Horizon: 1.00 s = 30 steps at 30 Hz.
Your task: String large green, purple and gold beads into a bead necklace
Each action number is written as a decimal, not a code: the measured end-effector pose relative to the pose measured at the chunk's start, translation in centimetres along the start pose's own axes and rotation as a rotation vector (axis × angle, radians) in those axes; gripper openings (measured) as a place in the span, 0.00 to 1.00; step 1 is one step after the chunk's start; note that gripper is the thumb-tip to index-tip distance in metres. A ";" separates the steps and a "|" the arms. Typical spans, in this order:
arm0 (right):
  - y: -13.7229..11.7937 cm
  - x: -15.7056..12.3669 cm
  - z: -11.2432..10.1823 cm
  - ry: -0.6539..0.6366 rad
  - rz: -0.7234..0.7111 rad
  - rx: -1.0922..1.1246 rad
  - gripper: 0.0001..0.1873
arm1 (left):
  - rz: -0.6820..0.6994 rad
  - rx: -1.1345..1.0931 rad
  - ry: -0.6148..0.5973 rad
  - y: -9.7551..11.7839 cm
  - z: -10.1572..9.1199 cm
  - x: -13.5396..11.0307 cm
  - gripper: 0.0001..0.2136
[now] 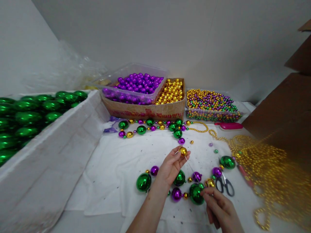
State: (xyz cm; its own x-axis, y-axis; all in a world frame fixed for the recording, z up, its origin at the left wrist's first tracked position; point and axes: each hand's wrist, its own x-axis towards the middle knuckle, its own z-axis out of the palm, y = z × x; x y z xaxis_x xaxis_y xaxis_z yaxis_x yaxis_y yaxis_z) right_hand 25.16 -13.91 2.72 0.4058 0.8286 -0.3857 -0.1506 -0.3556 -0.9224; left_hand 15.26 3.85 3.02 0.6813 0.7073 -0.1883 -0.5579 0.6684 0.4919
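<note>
My left hand (pixel 173 163) pinches a shiny gold bead (pixel 183 151) between thumb and fingers, above the white cloth. From this bead a thin pale string (pixel 190 165) slants down to the right, toward a beaded garland. My right hand (pixel 218 205) has its thumb and fingers closed beside a large green ball (pixel 195 194); what lies between the fingertips is hidden. Around the hands the garland shows a purple ball (pixel 176 194), another green ball (pixel 143 182) and smaller gold beads. My left forearm covers part of it. Black-handled scissors (pixel 224 186) lie just beyond my right hand.
A finished-looking strand (pixel 141 129) lies farther back. Behind it stand a clear tub of purple beads (pixel 138 84), a carton of gold beads (pixel 145 110) and a mixed-bead tub (pixel 213 114). Left is a foam box (pixel 73 136) of green balls; right, heaped gold bead chains (pixel 274 174).
</note>
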 end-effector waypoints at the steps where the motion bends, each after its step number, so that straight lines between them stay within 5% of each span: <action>1: 0.0 0.1 0.1 0.011 -0.010 0.009 0.27 | 0.004 0.013 -0.011 -0.2 0.1 -0.1 0.12; 11: 0.7 0.5 0.2 0.144 -0.055 0.008 0.24 | 0.038 0.134 -0.045 -0.2 0.4 -0.9 0.14; 19: -0.4 2.5 0.9 0.126 -0.133 -0.058 0.19 | -0.022 0.286 -0.087 -1.1 1.8 -1.6 0.10; 25: -4.7 3.4 -0.5 0.150 -0.428 -0.440 0.19 | 0.212 0.578 -0.018 1.3 4.2 -0.8 0.10; 30: -9.8 3.5 -0.9 0.115 -0.655 -0.533 0.17 | 0.360 0.765 -0.193 3.0 8.1 -0.3 0.09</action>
State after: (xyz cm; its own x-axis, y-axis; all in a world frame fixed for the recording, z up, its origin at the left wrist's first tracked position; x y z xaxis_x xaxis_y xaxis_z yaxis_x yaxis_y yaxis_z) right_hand 28.84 -7.88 10.47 0.3560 0.8993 0.2540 0.5797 0.0006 -0.8148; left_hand 17.22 3.83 11.47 0.6315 0.7484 0.2026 -0.3308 0.0237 0.9434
